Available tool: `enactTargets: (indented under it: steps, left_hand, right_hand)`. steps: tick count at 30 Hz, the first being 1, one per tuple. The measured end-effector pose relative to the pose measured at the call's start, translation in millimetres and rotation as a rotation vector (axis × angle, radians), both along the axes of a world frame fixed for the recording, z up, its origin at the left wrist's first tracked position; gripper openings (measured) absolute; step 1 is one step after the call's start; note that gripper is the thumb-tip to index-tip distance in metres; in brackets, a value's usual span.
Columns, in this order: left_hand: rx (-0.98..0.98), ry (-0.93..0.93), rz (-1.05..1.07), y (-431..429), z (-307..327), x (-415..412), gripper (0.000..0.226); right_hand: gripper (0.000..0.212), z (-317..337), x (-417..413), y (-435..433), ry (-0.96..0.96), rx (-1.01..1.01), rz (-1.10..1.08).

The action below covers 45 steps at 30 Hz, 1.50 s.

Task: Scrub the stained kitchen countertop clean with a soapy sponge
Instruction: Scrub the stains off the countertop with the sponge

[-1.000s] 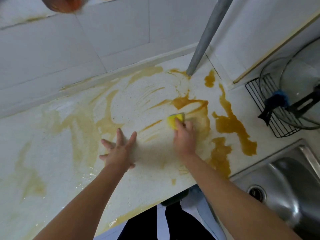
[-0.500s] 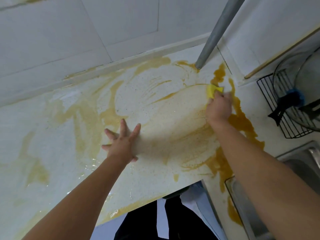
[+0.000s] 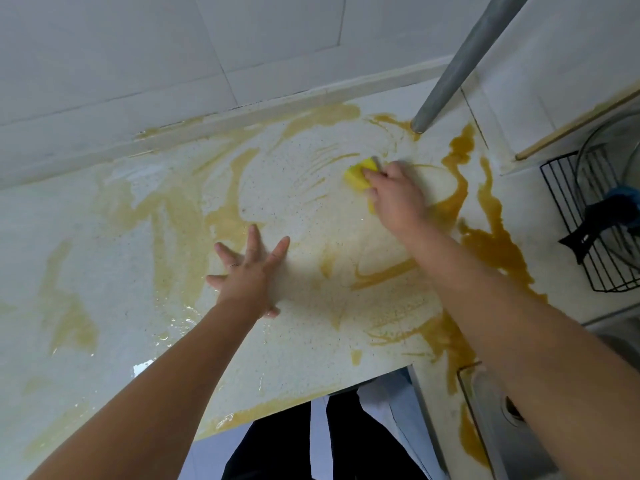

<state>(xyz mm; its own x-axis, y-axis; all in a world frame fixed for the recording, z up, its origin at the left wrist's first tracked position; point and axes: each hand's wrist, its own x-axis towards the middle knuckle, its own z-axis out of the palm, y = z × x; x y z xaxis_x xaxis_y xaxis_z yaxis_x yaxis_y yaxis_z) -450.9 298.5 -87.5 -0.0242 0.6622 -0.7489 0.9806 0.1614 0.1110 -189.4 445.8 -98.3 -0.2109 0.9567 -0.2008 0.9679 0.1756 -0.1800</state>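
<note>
We count two hands: one left hand [image 3: 247, 275] at the centre of the frame, with all five of its fingers [image 3: 254, 240] in view, and one right hand [image 3: 394, 195] up and to the right of it. There is one yellow sponge [image 3: 360, 172], one countertop [image 3: 121, 244], one grey pipe [image 3: 460, 64] at the upper right, one black wire rack [image 3: 568, 216] at the right edge, and one steel sink [image 3: 498, 431] at the lower right with one drain hole [image 3: 509, 407]. The brown stains [image 3: 498, 244] run into each other, so we cannot number them. We also cannot tell how many glass lids [image 3: 606, 174] stand in the rack, because their rims overlap.
</note>
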Motion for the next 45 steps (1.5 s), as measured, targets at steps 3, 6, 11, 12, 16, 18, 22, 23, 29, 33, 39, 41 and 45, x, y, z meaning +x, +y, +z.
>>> enactTargets:
  steps: [3,6,11,12,16,18,22,23,29,33,39,41,45]
  left_hand:
    - [-0.014,0.001,-0.009,2,1,-3,0.144]
    - [-0.016,-0.019,-0.022,4,2,-5,0.143]
    - [-0.01,-0.008,-0.047,7,5,-7,0.14]
    - [-0.002,-0.006,-0.057,7,5,-8,0.14]
    - [0.043,-0.01,-0.093,7,-6,-19,0.138]
    - [0.099,-0.021,-0.101,4,-13,-22,0.123]
    - [0.347,0.031,-0.063,-12,-35,-11,0.074]
    - [0.378,0.038,-0.045,-15,-40,-6,0.07]
    - [0.498,0.02,0.084,-9,-57,9,0.066]
    - [0.522,0.049,0.092,15,-61,13,0.07]
    - [0.507,0.063,0.097,43,-62,23,0.071]
    - [0.498,0.067,0.087,47,-62,24,0.072]
    - [0.521,0.058,0.085,47,-63,23,0.073]
  right_hand:
    - [0.04,0,34,33,-0.083,0.047,-0.319]
    - [0.055,-2,14,3,-0.136,0.032,-0.456]
    - [0.055,-16,-65,-75,0.048,-0.024,0.194]
    - [0.048,-15,-70,-70,0.088,-0.053,0.294]
    - [0.045,-28,-47,17,-0.046,0.166,0.041]
    - [0.048,-31,-27,60,-0.169,0.226,-0.234]
    - [0.055,-28,-48,72,-0.138,0.18,-0.34]
    - [0.057,-28,-62,57,-0.116,0.2,-0.175]
    - [0.042,-40,-57,81,-0.221,0.209,0.049]
    - [0.039,-35,-17,156,-0.387,0.129,-0.328]
    - [0.047,-28,-79,115,-0.377,0.069,0.011]
    - [0.05,-31,-78,111,-0.442,0.081,0.079]
    - [0.049,-23,-33,171,-0.528,-0.01,-0.214]
